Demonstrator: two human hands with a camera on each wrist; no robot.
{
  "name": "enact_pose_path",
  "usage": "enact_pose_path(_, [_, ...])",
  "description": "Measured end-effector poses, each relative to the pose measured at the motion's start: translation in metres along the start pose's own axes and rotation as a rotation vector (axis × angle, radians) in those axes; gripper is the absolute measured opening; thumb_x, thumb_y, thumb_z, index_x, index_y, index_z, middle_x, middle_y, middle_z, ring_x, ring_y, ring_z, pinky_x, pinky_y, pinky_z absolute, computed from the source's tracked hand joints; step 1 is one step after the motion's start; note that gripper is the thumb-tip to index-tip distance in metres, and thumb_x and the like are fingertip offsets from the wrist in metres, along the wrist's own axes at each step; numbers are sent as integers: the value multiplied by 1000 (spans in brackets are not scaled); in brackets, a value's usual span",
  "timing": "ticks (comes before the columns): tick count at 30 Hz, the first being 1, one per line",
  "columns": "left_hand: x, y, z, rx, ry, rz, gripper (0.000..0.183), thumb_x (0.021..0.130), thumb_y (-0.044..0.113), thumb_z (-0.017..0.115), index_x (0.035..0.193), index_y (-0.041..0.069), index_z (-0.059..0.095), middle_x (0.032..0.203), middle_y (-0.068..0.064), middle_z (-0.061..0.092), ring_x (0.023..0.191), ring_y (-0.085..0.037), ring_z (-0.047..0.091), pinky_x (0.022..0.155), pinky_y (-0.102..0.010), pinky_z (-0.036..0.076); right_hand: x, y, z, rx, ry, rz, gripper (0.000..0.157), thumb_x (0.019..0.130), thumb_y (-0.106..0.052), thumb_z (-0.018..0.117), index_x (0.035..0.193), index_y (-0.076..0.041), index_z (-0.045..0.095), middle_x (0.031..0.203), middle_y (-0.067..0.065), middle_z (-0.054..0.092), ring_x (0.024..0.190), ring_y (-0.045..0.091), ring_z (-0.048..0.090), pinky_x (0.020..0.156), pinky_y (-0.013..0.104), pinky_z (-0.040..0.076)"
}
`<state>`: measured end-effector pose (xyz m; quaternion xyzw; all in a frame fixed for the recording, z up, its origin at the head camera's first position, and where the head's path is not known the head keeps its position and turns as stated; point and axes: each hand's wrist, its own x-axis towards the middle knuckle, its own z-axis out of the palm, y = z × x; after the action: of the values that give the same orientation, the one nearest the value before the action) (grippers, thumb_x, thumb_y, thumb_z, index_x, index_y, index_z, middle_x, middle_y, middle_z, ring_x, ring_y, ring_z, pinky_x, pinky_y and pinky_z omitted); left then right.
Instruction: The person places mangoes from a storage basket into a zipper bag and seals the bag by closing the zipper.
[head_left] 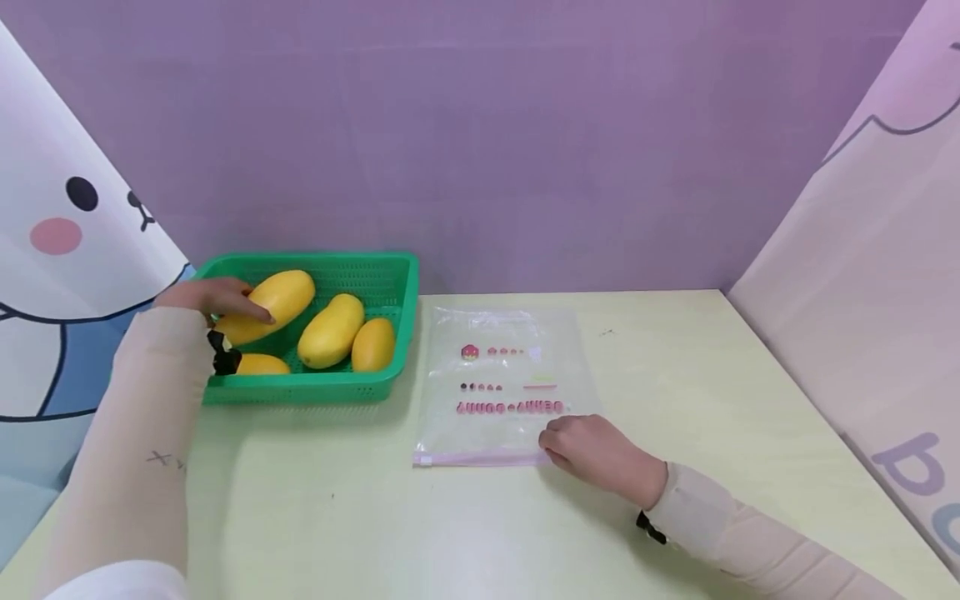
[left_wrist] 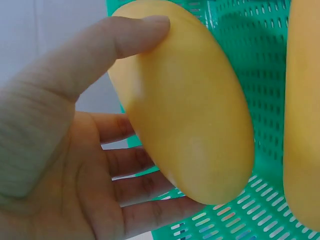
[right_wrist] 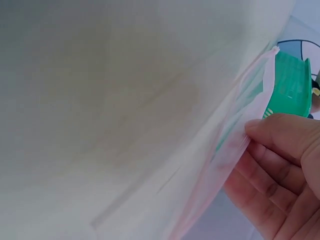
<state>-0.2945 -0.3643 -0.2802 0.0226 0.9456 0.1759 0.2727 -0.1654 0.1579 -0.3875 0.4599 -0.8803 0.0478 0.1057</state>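
Observation:
My left hand (head_left: pixel 213 297) grips a large yellow mango (head_left: pixel 283 298) at the left end of the green basket (head_left: pixel 300 389). In the left wrist view the thumb lies over the mango's top and the fingers reach around its underside. Flat on the table lies a clear zip bag (head_left: pixel 480 433) with pink printing, its pink slider edge towards me. My right hand (head_left: pixel 596 454) pinches that edge near its right corner. The right wrist view shows the bag's pink strip (right_wrist: pixel 250 122) between thumb and fingers, with the bag's mouth partly parted.
Inside the basket are more mangoes: a long one (head_left: pixel 332 332), a smaller one (head_left: pixel 373 345) at the right and one (head_left: pixel 262 364) by the front wall. A purple backdrop (head_left: pixel 525 167) rises behind the pale table (head_left: pixel 675 358), with printed cloth panels on both sides.

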Motion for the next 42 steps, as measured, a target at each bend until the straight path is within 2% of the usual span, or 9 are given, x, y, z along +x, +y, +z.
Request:
enact_pose_path(8, [2,5,-5,-23,-5,-14,96,89,46,57,140,-20,9,138,-41,17,120,-56,29,90,-61,41,-1,-2,-1,-39,39,-18,23,75,4,68,65,-12,55,59,-7,47,53,3,37,47,13,31])
enact_pose_path(17, [10,20,-10,-24,23,3,101,87,51,59,142,-16,9,141,-39,14,122,-56,26,92,-60,40,-9,-1,-2,-80,74,6,21,73,6,68,67,-11,57,64,-5,53,55,4,44,47,13,32])
enact_pose_path(21, [8,25,-10,-22,11,12,100,87,50,59,142,-16,7,142,-39,12,123,-57,25,91,-59,41,-8,0,0,-84,88,-11,21,73,5,68,66,-11,57,63,-5,52,54,4,43,46,13,33])
enact_pose_path(29, [9,30,-11,35,33,48,98,88,51,58,142,-14,10,142,-38,15,121,-56,31,89,-59,42,-6,0,2,-78,98,-15,23,74,4,67,65,-12,55,61,-7,47,53,3,37,46,13,30])
enact_pose_path(38, [4,58,-9,118,88,111,97,85,51,62,142,-13,18,142,-36,21,119,-52,37,85,-58,44,-6,-2,2,-66,91,0,23,74,5,68,65,-12,54,61,-6,49,54,3,39,46,13,31])
enact_pose_path(42, [1,69,-6,167,128,137,96,83,50,64,141,-13,22,142,-37,24,122,-53,33,91,-62,37,-5,-3,2,-55,79,3,24,75,5,66,64,-12,53,60,-6,47,54,3,37,46,13,30])
